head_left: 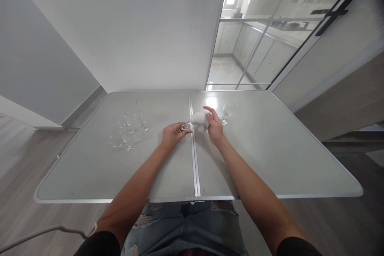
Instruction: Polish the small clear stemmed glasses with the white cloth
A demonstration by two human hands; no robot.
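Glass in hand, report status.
Left hand holds glass. Right hand holds cloth at its other end. Second glass close beside right hand; glasses at left.

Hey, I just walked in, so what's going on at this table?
A person is handling a clear glass over the middle of the table. The left hand grips one end, while the right hand holds a white cloth at the other. Several clear glasses are grouped on the left, and another glass is on the right.

Left hand [172,134] holding glass [186,126], right hand [215,126] with white cloth [199,118], table [270,156]
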